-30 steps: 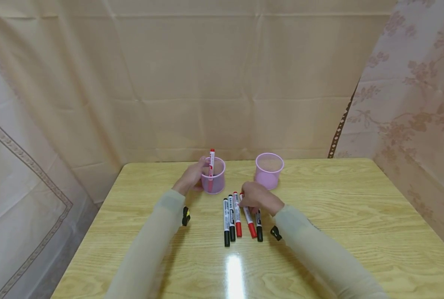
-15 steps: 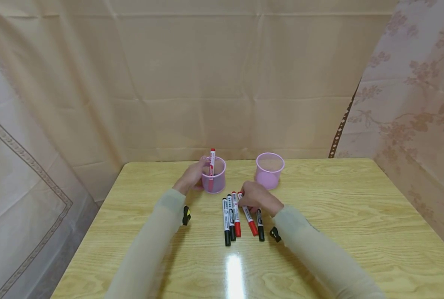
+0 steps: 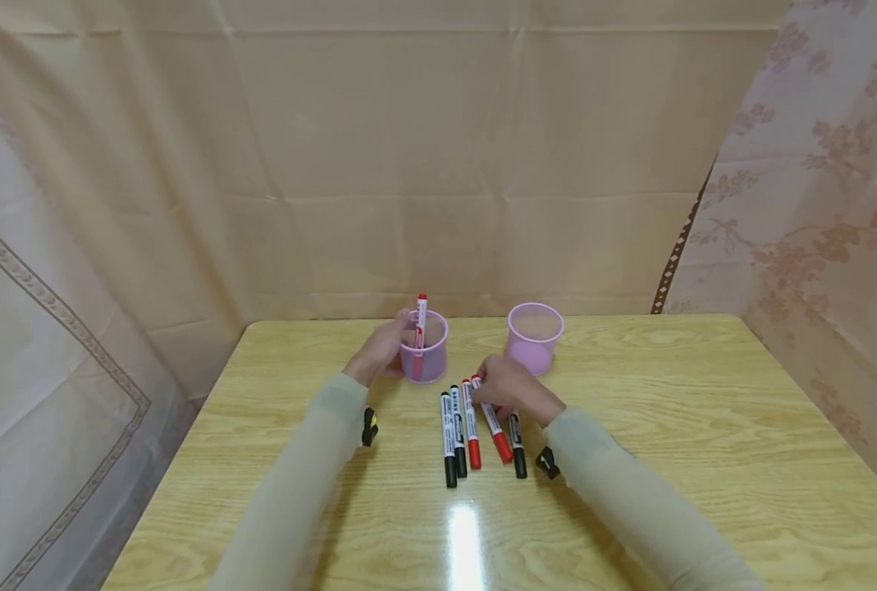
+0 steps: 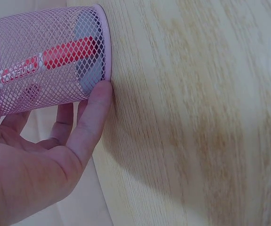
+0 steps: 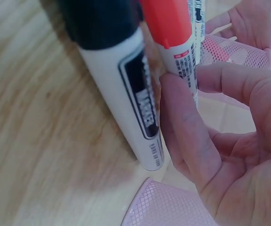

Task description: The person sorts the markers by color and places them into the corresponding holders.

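Observation:
My left hand (image 3: 381,348) holds the left pink mesh cup (image 3: 432,367) by its side; a red-capped marker (image 3: 421,316) stands inside it. In the left wrist view the fingers (image 4: 94,115) curve round the cup (image 4: 55,89) near its base. With thumb and fingers, my right hand (image 3: 513,386) pinches a red-capped marker (image 3: 500,442) among the others. The right wrist view shows that marker (image 5: 169,23) between the fingers, beside a black-capped marker (image 5: 121,89) on the table. Left of it lie another red-capped marker (image 3: 472,435) and two black-capped ones (image 3: 449,443).
A second pink mesh cup (image 3: 532,349) stands behind my right hand, with no marker visible in it. The wooden table (image 3: 674,410) ends at a beige curtain (image 3: 423,164) at the back. Patterned cloth (image 3: 837,205) hangs on the right.
The red-capped marker at my right hand has shifted slightly up and to the right. My left hand stays on its cup.

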`<move>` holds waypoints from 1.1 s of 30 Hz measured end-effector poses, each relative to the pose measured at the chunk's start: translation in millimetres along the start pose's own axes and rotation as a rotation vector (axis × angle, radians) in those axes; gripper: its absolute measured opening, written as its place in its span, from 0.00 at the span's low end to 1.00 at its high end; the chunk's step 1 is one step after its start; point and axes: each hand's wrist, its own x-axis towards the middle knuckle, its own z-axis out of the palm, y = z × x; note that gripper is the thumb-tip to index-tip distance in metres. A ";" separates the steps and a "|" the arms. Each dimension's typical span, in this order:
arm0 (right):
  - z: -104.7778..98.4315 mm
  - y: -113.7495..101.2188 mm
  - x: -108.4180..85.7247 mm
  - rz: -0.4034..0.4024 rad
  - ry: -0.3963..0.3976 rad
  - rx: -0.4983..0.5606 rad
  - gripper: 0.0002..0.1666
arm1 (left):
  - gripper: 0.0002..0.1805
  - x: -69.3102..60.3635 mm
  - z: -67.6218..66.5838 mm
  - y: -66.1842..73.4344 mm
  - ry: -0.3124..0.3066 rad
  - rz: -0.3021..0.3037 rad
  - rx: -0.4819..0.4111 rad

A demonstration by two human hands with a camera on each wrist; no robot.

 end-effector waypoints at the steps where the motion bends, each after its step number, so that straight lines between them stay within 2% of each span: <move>1: -0.1 -0.4 0.6 0.004 -0.002 0.000 0.15 | 0.39 -0.2 -0.3 0.5 0.000 0.000 0.003; 12: -6.1 -9.9 2.7 -0.039 -0.012 0.015 0.17 | 0.38 -2.0 -5.3 -1.6 0.007 -0.001 0.038; 18: -9.6 -18.6 3.1 -0.078 -0.033 0.132 0.18 | 0.38 -2.2 -5.3 -1.1 0.017 -0.012 0.027; 26: -11.7 -24.2 4.5 -0.149 -0.030 0.223 0.19 | 0.38 -0.9 -2.0 0.8 0.011 0.000 0.002; 33: -16.9 -25.6 7.2 -0.119 -0.087 0.416 0.25 | 0.39 -2.1 -1.8 1.8 0.010 0.000 0.014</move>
